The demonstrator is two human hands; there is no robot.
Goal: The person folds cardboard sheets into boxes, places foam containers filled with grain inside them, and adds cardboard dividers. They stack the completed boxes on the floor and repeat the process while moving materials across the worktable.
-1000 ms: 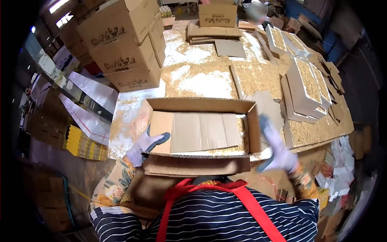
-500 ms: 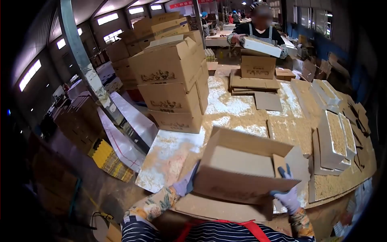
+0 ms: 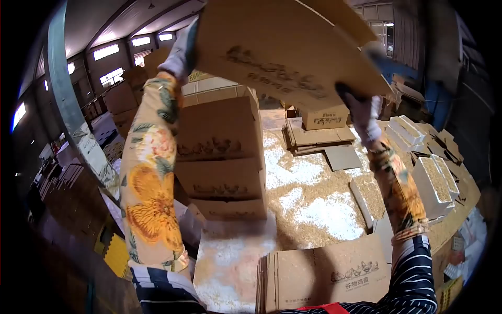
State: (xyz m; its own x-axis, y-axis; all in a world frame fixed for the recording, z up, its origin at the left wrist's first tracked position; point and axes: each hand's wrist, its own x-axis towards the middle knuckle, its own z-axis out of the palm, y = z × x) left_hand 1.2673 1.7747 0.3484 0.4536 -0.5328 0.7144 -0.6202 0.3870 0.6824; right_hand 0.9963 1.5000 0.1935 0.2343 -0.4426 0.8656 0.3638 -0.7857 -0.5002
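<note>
A cardboard box [image 3: 282, 52] with a printed chicken picture is raised high at the top of the view. My left hand [image 3: 183, 52], in a pale glove with dark palm, grips its left side. On its lower right edge is my right hand [image 3: 363, 107], gloved and closed on the cardboard. Just beyond and below the raised box, at left centre, stands a stack of printed boxes [image 3: 219, 183]. Flat folded cartons [image 3: 329, 272] lie at the table's near edge, close to my body.
White foam boxes [image 3: 431, 180] filled with grainy material stand at the right. Farther back are flat cardboard sheets [image 3: 319, 137] with a small box [image 3: 325, 118] on them. Grain and white patches cover the table [image 3: 319, 209]. A metal post [image 3: 65, 78] rises at the left.
Both my hands have lifted the box from the near part of the table to the top of the view. Folded cartons now show where it was. The co-worker at the back is now hidden.
</note>
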